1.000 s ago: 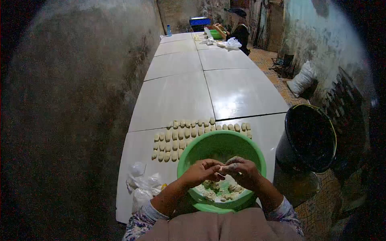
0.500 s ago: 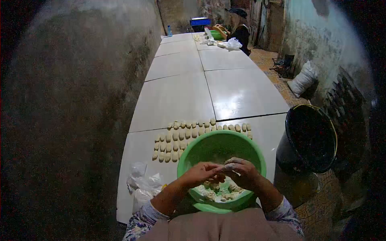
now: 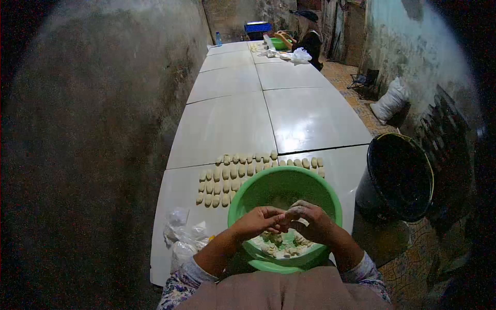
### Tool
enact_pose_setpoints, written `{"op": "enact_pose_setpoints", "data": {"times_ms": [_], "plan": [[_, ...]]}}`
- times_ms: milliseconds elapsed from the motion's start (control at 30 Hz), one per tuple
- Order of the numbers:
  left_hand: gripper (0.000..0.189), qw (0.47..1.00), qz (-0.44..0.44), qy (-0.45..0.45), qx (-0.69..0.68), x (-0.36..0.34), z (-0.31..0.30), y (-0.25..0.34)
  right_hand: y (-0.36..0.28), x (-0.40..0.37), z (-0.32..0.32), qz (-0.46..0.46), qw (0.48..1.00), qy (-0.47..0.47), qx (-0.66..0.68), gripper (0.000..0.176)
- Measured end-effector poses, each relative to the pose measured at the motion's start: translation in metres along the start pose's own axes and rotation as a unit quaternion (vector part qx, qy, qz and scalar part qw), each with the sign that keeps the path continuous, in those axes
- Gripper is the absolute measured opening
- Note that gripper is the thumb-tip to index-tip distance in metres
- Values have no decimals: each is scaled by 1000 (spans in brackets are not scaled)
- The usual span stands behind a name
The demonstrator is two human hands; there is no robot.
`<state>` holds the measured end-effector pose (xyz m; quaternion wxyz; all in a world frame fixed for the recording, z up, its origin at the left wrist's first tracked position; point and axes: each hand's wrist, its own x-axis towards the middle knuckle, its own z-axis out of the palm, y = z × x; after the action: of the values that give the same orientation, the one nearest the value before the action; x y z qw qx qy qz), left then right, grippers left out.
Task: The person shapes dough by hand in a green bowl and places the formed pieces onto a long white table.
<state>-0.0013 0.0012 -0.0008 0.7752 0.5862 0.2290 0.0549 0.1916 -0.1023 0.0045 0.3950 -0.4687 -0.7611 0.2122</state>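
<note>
A green plastic bowl (image 3: 248, 196) sits at the near end of a long white table (image 3: 227, 124), with pale dough pieces (image 3: 281, 248) lying in its bottom. Both hands hover over the bowl, fingertips meeting. My left hand (image 3: 258, 221) and my right hand (image 3: 312, 219) pinch a small lump of dough between them; the lump is mostly hidden by the fingers. Beyond the bowl, rows of shaped dough pieces (image 3: 232, 175) lie on the table top.
Crumpled clear plastic bags (image 3: 183, 240) lie at the table's near left corner. A black bucket (image 3: 400, 175) stands on the floor to the right. At the far end another person (image 3: 307, 39) works beside a second green bowl (image 3: 279, 44). A white sack (image 3: 390, 101) leans against the right wall.
The hands stay over the bowl; the fingers have shifted slightly, working the small lump between them. The camera has moved a little.
</note>
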Motion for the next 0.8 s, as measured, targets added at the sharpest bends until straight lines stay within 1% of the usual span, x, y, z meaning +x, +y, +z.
{"op": "enact_pose_setpoints", "data": {"times_ms": [33,67,200,267,400,467,500,600,700,767,800], "plan": [[31,1000,-12,-4,-2,0,1,0,3,-2,1,-18,1000,-8,-15,23],[31,1000,-12,-4,-1,1,1,0,3,-4,1,10,1000,-5,-28,18],[29,999,9,-4,-50,2,2,-4,-2,-1,-1,-10,999,-5,-35,16],[28,998,57,4,0,5,-2,-10,-10,1,-3,13,999,-22,-37,16],[28,999,39,13,3,3,-2,-4,-20,6,-8,12,1000,-2,5,16],[29,999,8,15,-52,4,-3,-7,-24,7,-8,33,999,16,15,16],[29,999,8,15,-52,3,-3,-6,-22,6,-8,33,999,16,15,16],[29,999,-5,13,-34,1,-1,0,-13,3,-5,18,1000,-21,-15,16],[32,999,-14,20,-38,0,3,4,-7,1,-3,-6,1000,-17,-11,16],[34,1000,-2,20,9,0,3,4,-8,1,-2,3,1000,-22,-14,15],[31,999,10,36,20,2,3,-1,-7,0,-2,7,999,-30,-24,15]]}}
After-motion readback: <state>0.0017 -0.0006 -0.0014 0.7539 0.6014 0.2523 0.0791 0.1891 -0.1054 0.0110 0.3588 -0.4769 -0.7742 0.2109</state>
